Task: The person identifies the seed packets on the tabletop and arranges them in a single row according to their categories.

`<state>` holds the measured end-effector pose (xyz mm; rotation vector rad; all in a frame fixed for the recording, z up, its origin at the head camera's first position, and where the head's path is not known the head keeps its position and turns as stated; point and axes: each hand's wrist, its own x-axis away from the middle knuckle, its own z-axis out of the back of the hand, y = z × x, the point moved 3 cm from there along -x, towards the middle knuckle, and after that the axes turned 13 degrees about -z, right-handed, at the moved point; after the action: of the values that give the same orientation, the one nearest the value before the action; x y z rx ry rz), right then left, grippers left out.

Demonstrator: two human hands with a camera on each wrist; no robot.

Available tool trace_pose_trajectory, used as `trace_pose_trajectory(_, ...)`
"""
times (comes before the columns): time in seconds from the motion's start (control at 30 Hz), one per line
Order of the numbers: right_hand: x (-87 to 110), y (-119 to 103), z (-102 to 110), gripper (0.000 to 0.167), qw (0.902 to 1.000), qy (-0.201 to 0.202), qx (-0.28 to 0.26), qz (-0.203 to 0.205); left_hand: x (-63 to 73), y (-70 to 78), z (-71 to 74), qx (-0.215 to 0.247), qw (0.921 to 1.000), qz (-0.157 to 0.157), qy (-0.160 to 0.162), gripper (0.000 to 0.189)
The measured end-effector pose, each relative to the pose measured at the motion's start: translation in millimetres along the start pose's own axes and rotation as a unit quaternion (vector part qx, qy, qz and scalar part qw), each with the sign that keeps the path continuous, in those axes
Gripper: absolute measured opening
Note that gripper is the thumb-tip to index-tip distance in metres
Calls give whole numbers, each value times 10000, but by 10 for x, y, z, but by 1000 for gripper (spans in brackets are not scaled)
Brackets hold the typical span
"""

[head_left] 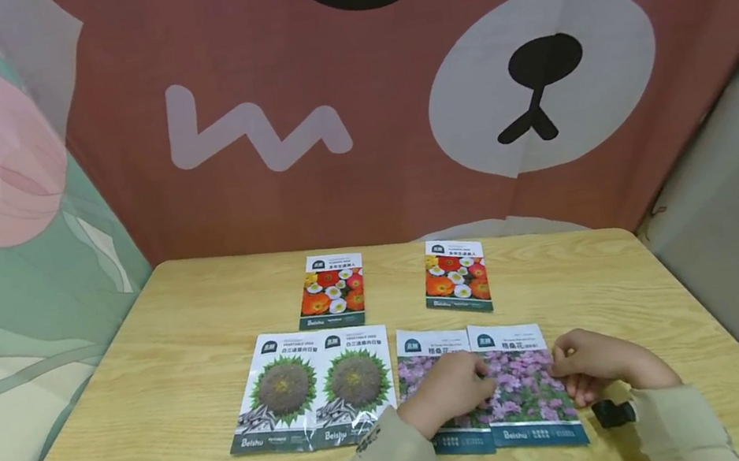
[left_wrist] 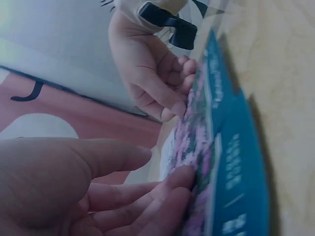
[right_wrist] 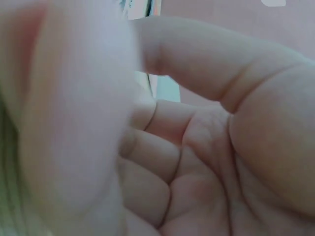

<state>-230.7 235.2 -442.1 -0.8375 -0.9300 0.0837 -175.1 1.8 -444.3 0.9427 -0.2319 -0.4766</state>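
Note:
Two purple-flower seed packets lie side by side at the front right of the table in the head view. My left hand (head_left: pixel 452 387) reaches over the left purple packet (head_left: pixel 468 439), hiding its middle. Its fingertips rest near the seam with the right purple packet (head_left: pixel 524 390); in the left wrist view the left thumb (left_wrist: pixel 123 156) stands apart from the fingers. My right hand (head_left: pixel 593 363) pinches the right packet's right edge between thumb and fingers. The right wrist view shows mostly this hand's palm and curled fingers (right_wrist: pixel 152 152); the packet's edge is hidden there.
Two sunflower seed packets, left (head_left: pixel 279 395) and right (head_left: pixel 357 384), lie together to the left. Behind them, two poppy seed packets, left (head_left: pixel 332 292) and right (head_left: pixel 457 277), lie spaced apart on the wooden table (head_left: pixel 164 389). A printed bear backdrop (head_left: pixel 405 177) stands at the far edge.

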Motion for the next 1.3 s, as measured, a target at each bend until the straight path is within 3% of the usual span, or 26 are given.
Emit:
trace_pose_trajectory(0.17,19,-55,-19,23,9998,112,142,-48,23,-9,187,110,9999,-28,95,29)
trace_pose_trajectory(0.33,0,-148,-41,23,9979,505,393,103,44,-19,463,86,9988,43,482,31)
trace_pose_trajectory(0.6,-133,-468,-76,20,9816,1618,780,657,54,-139,876,-322,9931,-26,1124,31)
trace_pose_trajectory(0.83,-394,-761,-172,15,9717,2006,506,1138,171,-307,1250,-217,9834,259,1784,31)
trace_pose_trajectory(1.03,-569,-1003,-259,18,9694,2099,72,1271,275,-453,1480,-206,9733,480,2234,33)
trace_pose_trajectory(1.17,-682,-1165,-315,26,9683,1872,-455,1592,349,-602,1588,-193,9678,522,2455,39)
trace_pose_trajectory(1.3,-828,-1272,-413,34,9695,1488,-1129,1584,439,-808,1662,-58,9615,612,2678,44)
